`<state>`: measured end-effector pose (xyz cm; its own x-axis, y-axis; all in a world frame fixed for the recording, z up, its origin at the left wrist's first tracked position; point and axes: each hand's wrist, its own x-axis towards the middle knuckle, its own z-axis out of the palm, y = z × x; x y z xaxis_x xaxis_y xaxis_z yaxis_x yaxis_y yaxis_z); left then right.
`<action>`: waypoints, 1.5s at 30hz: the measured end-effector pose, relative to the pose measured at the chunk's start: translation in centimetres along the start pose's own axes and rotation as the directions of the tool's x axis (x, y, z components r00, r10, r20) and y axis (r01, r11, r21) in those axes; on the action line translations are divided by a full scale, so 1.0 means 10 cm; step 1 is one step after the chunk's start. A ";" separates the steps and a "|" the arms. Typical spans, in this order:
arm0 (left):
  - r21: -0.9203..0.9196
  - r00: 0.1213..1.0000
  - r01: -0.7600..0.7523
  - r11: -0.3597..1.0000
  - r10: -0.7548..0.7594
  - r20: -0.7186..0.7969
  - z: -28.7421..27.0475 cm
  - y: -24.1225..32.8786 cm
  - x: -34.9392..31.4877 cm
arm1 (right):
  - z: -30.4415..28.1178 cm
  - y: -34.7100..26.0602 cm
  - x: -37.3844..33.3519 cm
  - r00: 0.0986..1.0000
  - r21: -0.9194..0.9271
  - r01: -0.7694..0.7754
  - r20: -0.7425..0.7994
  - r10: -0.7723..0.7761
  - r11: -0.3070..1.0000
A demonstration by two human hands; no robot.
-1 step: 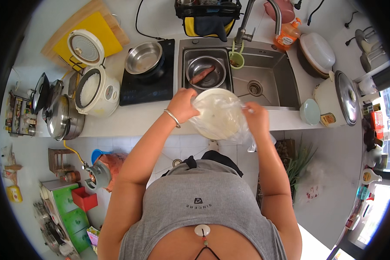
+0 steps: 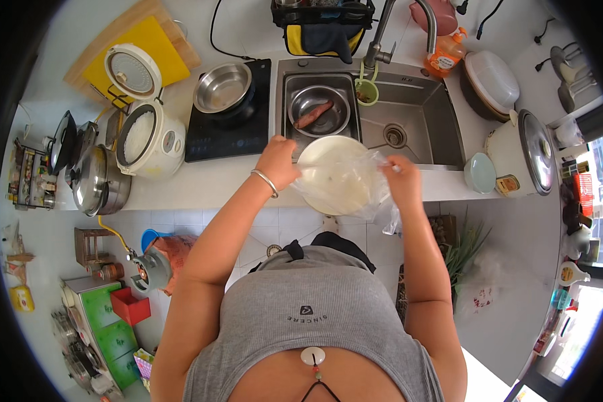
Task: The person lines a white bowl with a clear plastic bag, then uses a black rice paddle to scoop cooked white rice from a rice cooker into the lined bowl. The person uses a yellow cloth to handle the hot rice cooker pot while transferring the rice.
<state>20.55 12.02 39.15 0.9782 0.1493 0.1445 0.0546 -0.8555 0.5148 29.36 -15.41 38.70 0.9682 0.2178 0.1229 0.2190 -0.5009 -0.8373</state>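
A clear plastic bag (image 2: 365, 175) stretches between my two hands, above a round cream bowl or plate (image 2: 329, 146) at the counter's front edge. My left hand (image 2: 277, 164) pinches the bag at its left side, a silver bangle on the wrist. On the other side, the fingers of my right hand (image 2: 403, 181) are closed on the bag, with loose film hanging below. Just beyond, in the left sink basin, a metal bowl (image 2: 342, 110) holds a reddish-brown elongated root that looks like a sweet potato (image 2: 313, 115).
Left of the sink, a steel pan (image 2: 222, 88) sits on a black cooktop (image 2: 214, 137), beside an open rice cooker (image 2: 171, 144) with rice. The tap (image 2: 382, 30) arches over the right basin (image 2: 422, 124). A pale green bowl (image 2: 480, 173) and a lidded pot (image 2: 536, 154) stand at right.
My hands have drawn slightly apart, the left going a little left and the right a little right. The bag is spread wider between them.
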 end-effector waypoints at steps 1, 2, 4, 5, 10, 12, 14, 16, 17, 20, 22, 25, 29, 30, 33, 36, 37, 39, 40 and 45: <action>0.136 1.000 0.023 0.990 -0.022 -0.003 0.03 -0.06 -0.04 | -0.07 -0.03 0.02 0.998 0.042 -0.053 0.034 0.052 0.998; 0.270 0.999 0.044 0.962 -0.044 -0.009 0.07 -0.10 -0.07 | -0.15 -0.08 0.05 0.992 0.083 -0.108 0.069 0.102 0.991; -0.002 0.963 0.267 0.964 -0.267 0.029 0.08 -0.06 -0.07 | -0.24 -0.21 0.07 0.986 0.127 -0.155 0.077 0.146 0.980; -0.135 0.927 0.374 0.918 -0.367 0.071 0.09 -0.03 -0.07 | -0.24 -0.28 0.06 0.988 0.131 -0.150 0.050 0.144 0.980; -0.430 0.896 0.370 0.824 -0.439 -0.072 0.02 0.15 -0.09 | -0.30 -0.40 0.03 0.995 -0.119 -0.035 -0.094 0.023 0.992; -0.381 0.928 0.317 0.869 -0.368 -0.066 -0.15 0.23 -0.11 | -0.39 -0.53 0.01 0.987 -0.149 0.006 -0.158 -0.030 0.989; -0.424 0.944 0.308 0.852 -0.330 0.023 -0.28 0.21 -0.15 | -0.48 -0.63 0.01 0.986 -0.061 -0.023 -0.165 0.012 0.998; -0.723 0.918 0.378 0.578 -0.334 0.213 -0.59 0.45 -0.19 | -0.59 -0.71 -0.01 0.983 0.002 -0.017 -0.184 0.017 1.000; -0.818 0.899 0.418 0.395 -0.312 0.308 -0.69 0.51 -0.23 | -0.64 -0.76 -0.04 0.983 0.025 0.006 -0.185 -0.001 1.000; -0.870 0.930 0.347 0.350 -0.248 0.271 -0.69 0.39 -0.29 | -0.66 -0.76 -0.07 0.988 0.091 -0.012 -0.152 0.025 0.996; -0.740 0.950 0.302 0.602 -0.258 0.177 -0.53 0.22 -0.32 | -0.59 -0.74 -0.06 0.992 0.133 -0.081 -0.089 0.093 0.988; -0.687 0.942 0.314 0.655 -0.303 0.141 -0.21 0.06 -0.35 | -0.33 -0.53 -0.02 0.976 0.150 -0.218 0.042 0.214 0.964; -0.706 0.927 0.357 0.611 -0.328 0.185 -0.36 0.20 -0.37 | -0.16 -0.45 -0.03 0.895 0.275 -0.423 0.275 0.351 0.863; -0.693 0.924 0.364 0.622 -0.336 0.183 -0.44 0.20 -0.36 | -0.14 -0.43 -0.02 0.860 0.331 -0.490 0.334 0.386 0.806; -0.674 0.935 0.336 0.658 -0.319 0.155 -0.49 0.06 -0.34 | -0.02 -0.20 0.02 0.757 0.435 -0.643 0.485 0.438 0.630; -0.730 0.935 0.325 0.601 -0.320 0.153 -0.36 -0.01 -0.21 | 0.07 0.21 0.06 0.719 0.460 -0.690 0.526 0.455 0.559; -0.757 0.931 0.330 0.564 -0.328 0.162 -0.31 0.00 -0.16 | 0.08 0.28 0.06 0.722 0.463 -0.689 0.505 0.474 0.557; -0.715 0.883 0.455 0.530 -0.372 0.286 -0.23 0.06 -0.06 | 0.06 0.39 0.07 0.760 0.449 -0.649 0.424 0.492 0.615; -0.688 0.852 0.515 0.512 -0.392 0.346 -0.20 0.08 -0.01 | 0.05 0.42 0.09 0.794 0.426 -0.607 0.364 0.486 0.672; -0.382 0.964 0.257 0.888 -0.264 0.034 0.36 -0.38 0.30 | 0.18 0.66 0.36 0.860 0.233 -0.504 0.224 0.459 0.832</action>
<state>24.00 13.98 34.59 0.9353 0.3529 -0.0257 0.2230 -0.5316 0.8171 34.05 -16.41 32.63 0.9062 0.1449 -0.3973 -0.3339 -0.3316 -0.8824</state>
